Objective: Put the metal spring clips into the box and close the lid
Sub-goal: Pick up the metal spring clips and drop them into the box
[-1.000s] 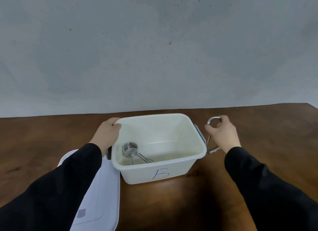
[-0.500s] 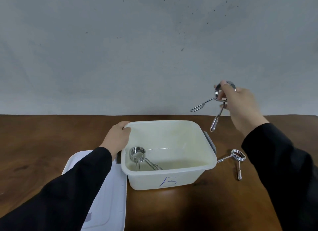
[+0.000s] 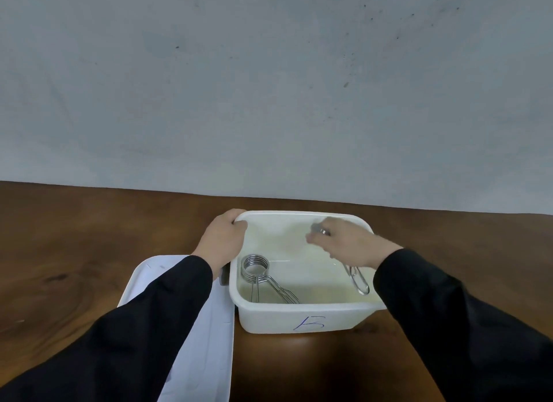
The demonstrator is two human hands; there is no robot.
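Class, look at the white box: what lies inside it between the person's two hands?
In the head view, a metal spring clip lies inside the box, between the left hand on the rim and the right hand.

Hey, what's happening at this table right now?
A person is loading metal spring clips into a white box. The left hand steadies the box's far left corner, while the right hand, over the box, has a grip on a clip. Another clip already lies inside. The lid rests on the table, left of the box.
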